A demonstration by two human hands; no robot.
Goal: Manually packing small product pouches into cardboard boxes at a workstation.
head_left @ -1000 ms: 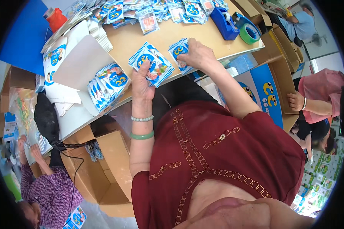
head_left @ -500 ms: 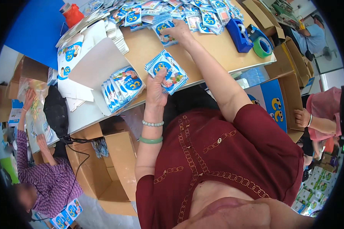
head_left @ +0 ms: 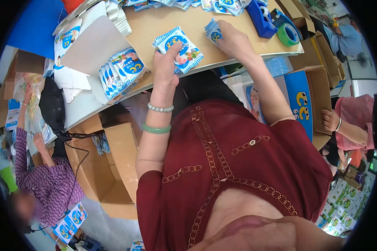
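Note:
Between thumb and fingers my left hand grips a stack of blue-and-white candy packets above the table's front edge. To its right my right hand is closed around another small blue-and-white packet, partly hidden by the fingers. Left of my left hand stands an open white display box with its lid raised. Several upright packets fill part of it. At the table's far side lies a pile of the same packets, cut off by the view's edge.
A blue tape dispenser and a green tape roll stand at the table's right end. Flat white cartons are stacked at the far left. An open cardboard box sits below the table. Co-workers are at both sides.
My right hand has drawn back from the pile, toward me and to the right, with a packet in it. The left hand still holds its stack. The whole view has shifted somewhat.

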